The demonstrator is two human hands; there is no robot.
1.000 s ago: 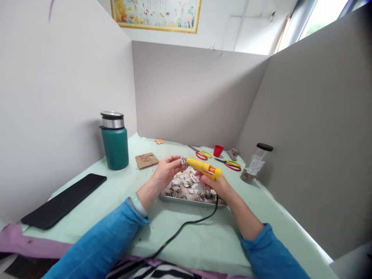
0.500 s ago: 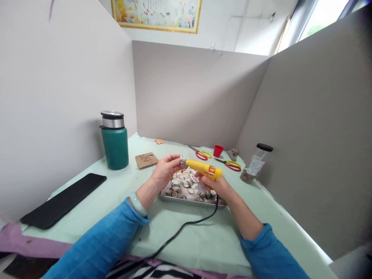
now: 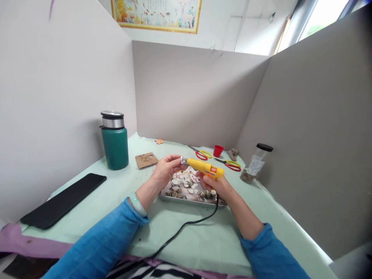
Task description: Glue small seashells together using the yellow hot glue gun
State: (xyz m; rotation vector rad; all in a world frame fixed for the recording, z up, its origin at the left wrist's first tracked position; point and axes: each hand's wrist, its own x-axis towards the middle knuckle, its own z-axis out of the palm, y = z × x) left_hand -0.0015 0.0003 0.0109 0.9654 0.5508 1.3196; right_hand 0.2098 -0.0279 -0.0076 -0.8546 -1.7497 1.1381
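In my right hand [image 3: 213,185] is a yellow hot glue gun [image 3: 202,167], held by its handle, with a small red light on its side. Its nozzle points left at a small white shell [image 3: 182,159], which my left hand [image 3: 168,169] pinches between thumb and fingertips. Nozzle tip and shell are very close; whether they touch I cannot tell. Under both hands lies a metal tray [image 3: 188,200] full of white and brownish shells [image 3: 186,182]. A black cord [image 3: 186,224] runs from the gun across the cloth towards me.
A green bottle [image 3: 114,147] and a black pad [image 3: 64,201] are on the left. Behind the tray lie a brown card [image 3: 146,160], two scissors [image 3: 203,155] and a red cup [image 3: 217,151]. A black-lidded jar [image 3: 255,164] stands right. Grey panels [image 3: 197,93] surround the table.
The glue gun has shifted slightly to the right, so more of its nozzle and of the white shell shows. My left hand has stayed nearly still.
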